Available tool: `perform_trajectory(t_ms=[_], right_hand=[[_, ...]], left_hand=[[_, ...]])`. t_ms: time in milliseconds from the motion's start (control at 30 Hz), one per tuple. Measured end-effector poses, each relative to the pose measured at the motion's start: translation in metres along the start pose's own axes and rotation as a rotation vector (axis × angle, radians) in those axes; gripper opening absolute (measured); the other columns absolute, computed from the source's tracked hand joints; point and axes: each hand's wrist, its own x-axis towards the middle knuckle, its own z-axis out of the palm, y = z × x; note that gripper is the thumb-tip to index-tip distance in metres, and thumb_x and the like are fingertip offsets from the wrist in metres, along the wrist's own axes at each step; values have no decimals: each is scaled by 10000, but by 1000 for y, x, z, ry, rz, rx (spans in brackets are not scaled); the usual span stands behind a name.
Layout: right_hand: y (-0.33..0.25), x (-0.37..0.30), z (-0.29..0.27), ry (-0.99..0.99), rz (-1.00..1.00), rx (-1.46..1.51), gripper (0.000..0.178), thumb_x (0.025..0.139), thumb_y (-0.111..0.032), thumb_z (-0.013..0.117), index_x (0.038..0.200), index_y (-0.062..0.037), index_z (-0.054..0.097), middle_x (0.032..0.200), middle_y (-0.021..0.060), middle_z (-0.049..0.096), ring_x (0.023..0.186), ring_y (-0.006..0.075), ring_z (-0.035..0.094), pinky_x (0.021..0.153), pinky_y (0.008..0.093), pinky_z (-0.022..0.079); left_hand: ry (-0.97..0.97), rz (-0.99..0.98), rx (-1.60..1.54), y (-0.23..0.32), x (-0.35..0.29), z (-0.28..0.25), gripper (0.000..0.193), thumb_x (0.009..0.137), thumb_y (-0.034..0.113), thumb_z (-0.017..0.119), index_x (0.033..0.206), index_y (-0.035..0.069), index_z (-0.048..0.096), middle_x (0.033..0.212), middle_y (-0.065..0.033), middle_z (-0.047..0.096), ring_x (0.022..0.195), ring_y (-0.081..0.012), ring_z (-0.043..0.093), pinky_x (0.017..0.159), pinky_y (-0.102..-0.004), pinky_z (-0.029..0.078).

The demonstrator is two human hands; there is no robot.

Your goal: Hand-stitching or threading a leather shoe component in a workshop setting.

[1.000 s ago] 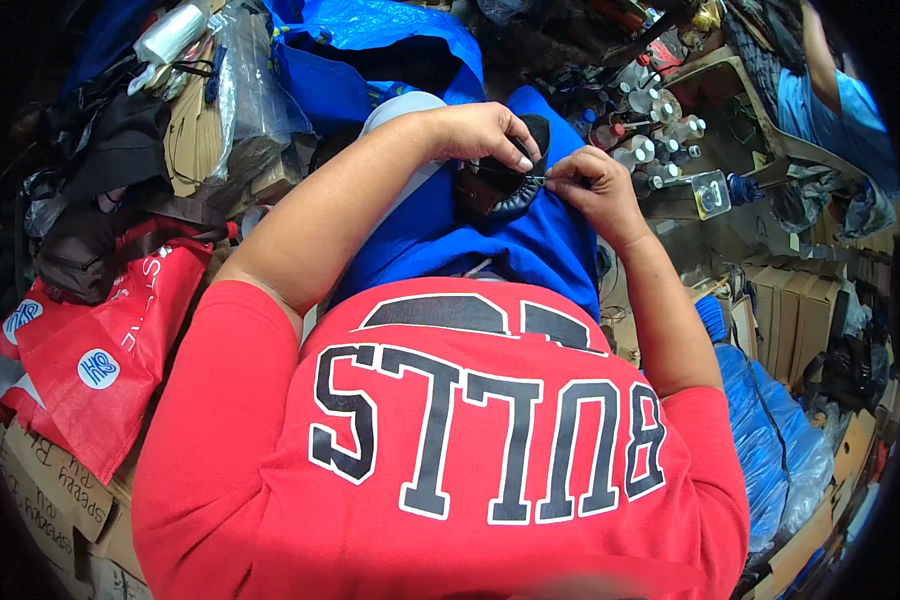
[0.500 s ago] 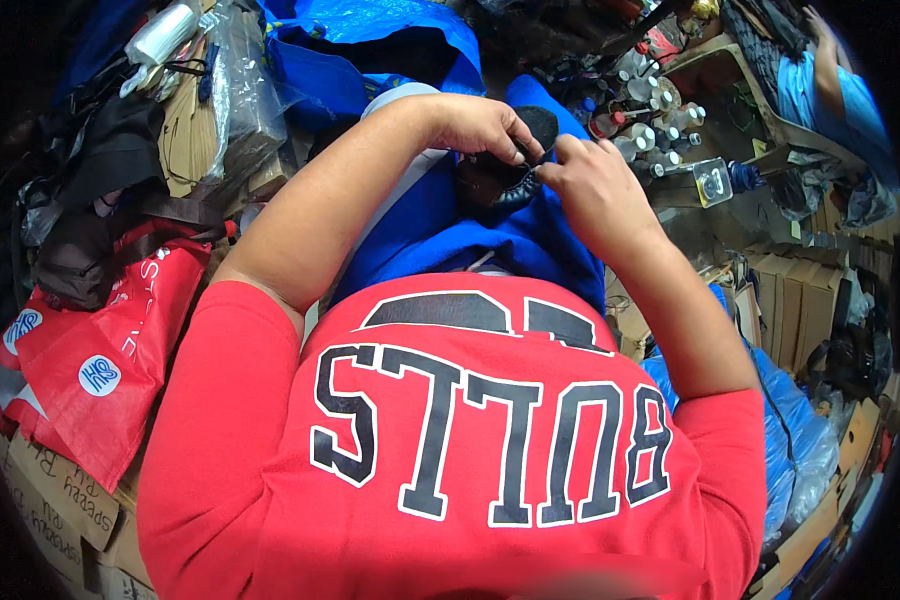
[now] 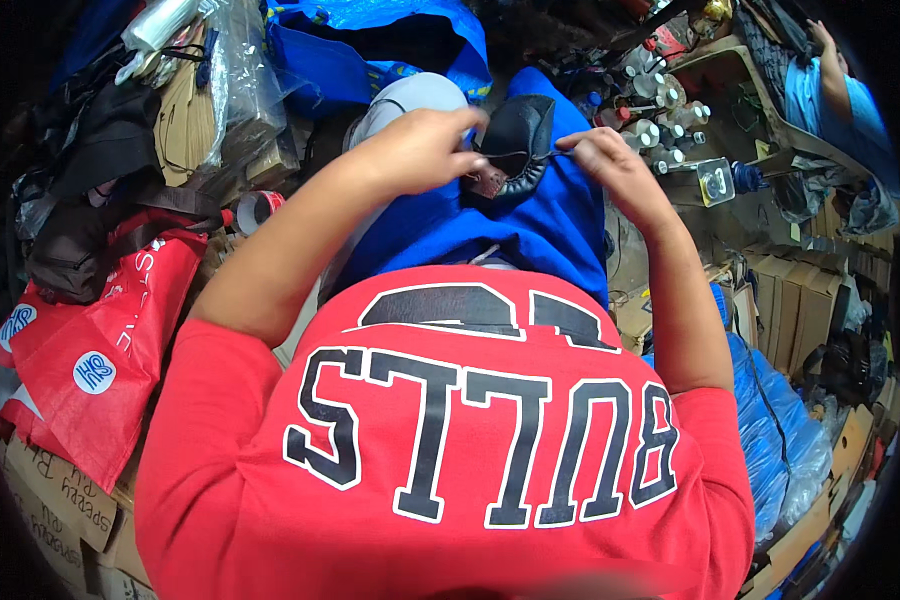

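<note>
On my lap, over blue cloth (image 3: pixel 415 232), rests a black leather shoe (image 3: pixel 523 122) with a gathered, stitched edge and a brown patch at its lower left. A dark thread (image 3: pixel 562 152) runs across it, stretched between my two hands. My right hand (image 3: pixel 613 168), to the right of the shoe, pinches one end of the thread. On the other side, my left hand (image 3: pixel 422 148) has the thread at its fingers, whose tips are smeared by motion. A small bit of blue shows at those fingertips; what it is, I cannot make out.
Several small bottles (image 3: pixel 660 110) stand at the far right, near a clear square container (image 3: pixel 713 183). An open blue bag (image 3: pixel 315 60) lies beyond my lap. A red bag (image 3: pixel 110 350) is at left, and cardboard boxes (image 3: pixel 795 300) at right. Another person's arm (image 3: pixel 828 70) shows far right.
My hands have moved apart from close together over the shoe, the left one leftward and the right one rightward. The thread is now drawn out between them, and more of the shoe shows.
</note>
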Motion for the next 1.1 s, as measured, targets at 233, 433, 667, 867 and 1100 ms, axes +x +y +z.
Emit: perform_trajectory(t_ms=[233,433,667,867,1100], right_hand=[[34,17,15,428,-51,110,211,817,-207,663,775,-25,566,783,46,563,757,168,556,723,295,450],[-9,20,21,522,295,1560,448,968,-395,374,731,-76,580,724,73,601,748,221,596,819,385,463],[39,-4,9,126,208,1478,422,966,-382,403,633,-123,389,535,-8,301,468,128,274,633,326,394],[104,-61,-64,4,430,138,559,793,-208,667,1293,-45,476,1241,131,536,1168,246,489,954,361,399],[-32,37,-9,-167,-1,87,545,789,-235,712,1285,-131,509,740,-30,464,684,75,448,615,216,390]], left_hand=[[230,-87,168,-49,-15,-38,263,887,261,550,876,13,639,762,-68,514,729,-183,523,697,-308,419],[158,74,-1569,11,19,0,367,963,357,412,752,78,525,761,-96,572,727,-176,539,787,-350,447],[135,-163,-1668,-42,31,-1,455,958,373,430,576,128,393,533,-16,388,462,-170,428,674,-357,426],[527,-144,-305,-63,-6,-50,301,934,275,492,900,14,636,867,-83,660,790,-172,616,744,-288,480],[143,253,145,15,-10,39,356,718,269,730,973,52,608,947,-121,562,841,-327,593,731,-392,481]])
